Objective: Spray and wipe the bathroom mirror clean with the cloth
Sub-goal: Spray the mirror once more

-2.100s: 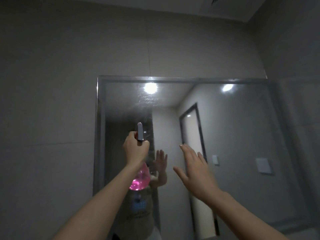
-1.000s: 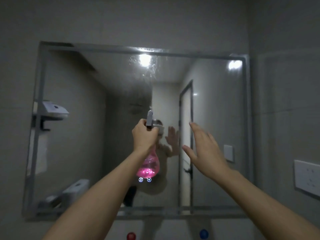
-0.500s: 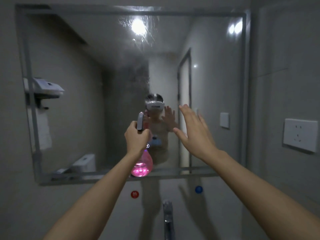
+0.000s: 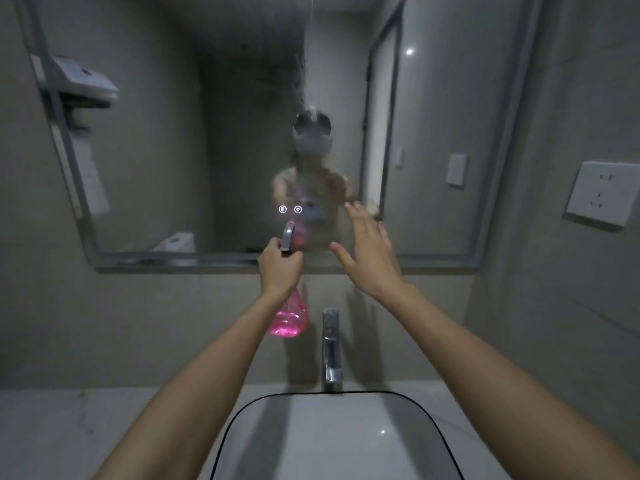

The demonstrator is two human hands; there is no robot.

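Observation:
The framed mirror (image 4: 156,168) hangs on the grey wall ahead, with spray droplets and a run of liquid near its top centre. My left hand (image 4: 278,270) grips a spray bottle (image 4: 289,318) with pink liquid and a grey nozzle, held just below the mirror's lower edge, nozzle toward the glass. My right hand (image 4: 369,258) is raised beside it with fingers spread, holding nothing, close to the mirror's lower frame. No cloth is in view.
A chrome tap (image 4: 331,348) rises behind a white basin (image 4: 329,438) set in a pale counter (image 4: 86,427). A white wall socket (image 4: 604,194) sits on the right wall. The mirror reflects a wall dispenser, a toilet and a door.
The view has tilted down from the mirror's top to its lower edge, bringing the tap and basin in. Both hands have dropped lower along the glass; the left still holds the bottle.

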